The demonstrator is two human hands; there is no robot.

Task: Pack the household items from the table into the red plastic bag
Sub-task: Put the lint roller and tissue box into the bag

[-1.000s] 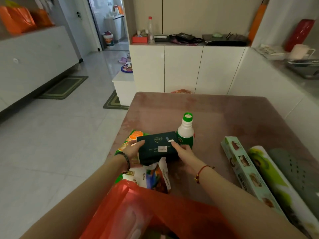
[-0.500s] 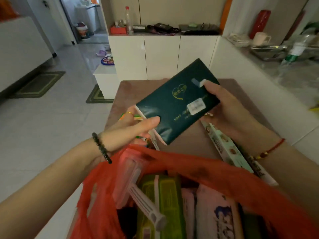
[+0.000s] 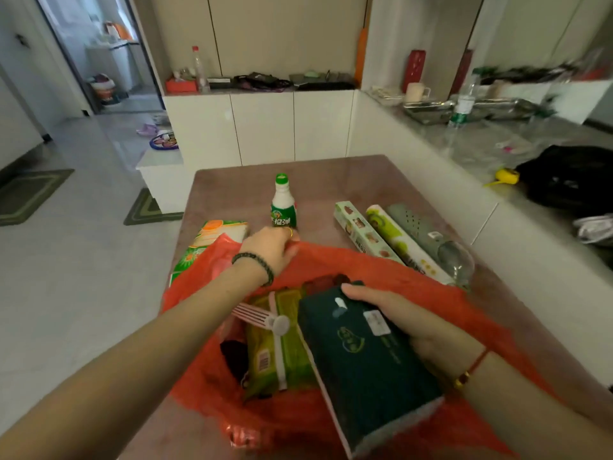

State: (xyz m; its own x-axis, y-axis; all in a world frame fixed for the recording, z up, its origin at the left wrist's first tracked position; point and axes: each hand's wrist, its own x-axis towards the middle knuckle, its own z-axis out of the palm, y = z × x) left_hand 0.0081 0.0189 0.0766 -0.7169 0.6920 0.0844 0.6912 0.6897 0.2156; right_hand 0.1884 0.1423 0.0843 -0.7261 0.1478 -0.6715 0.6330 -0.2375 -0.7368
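Your right grip (image 3: 391, 313) is clamping the dark green box (image 3: 368, 363) over the red plastic bag (image 3: 414, 287); your left grip (image 3: 270, 244) is pinching its rim, which could slip and collapse.

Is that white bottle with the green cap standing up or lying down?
Upright. The bottle stands on the table with its green cap on top, beyond the red bag.

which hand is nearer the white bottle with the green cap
Left. The left hand grips the red bag's far rim just in front of the white bottle, almost at its base. The right hand is lower in the bag's mouth, holding the dark green box.
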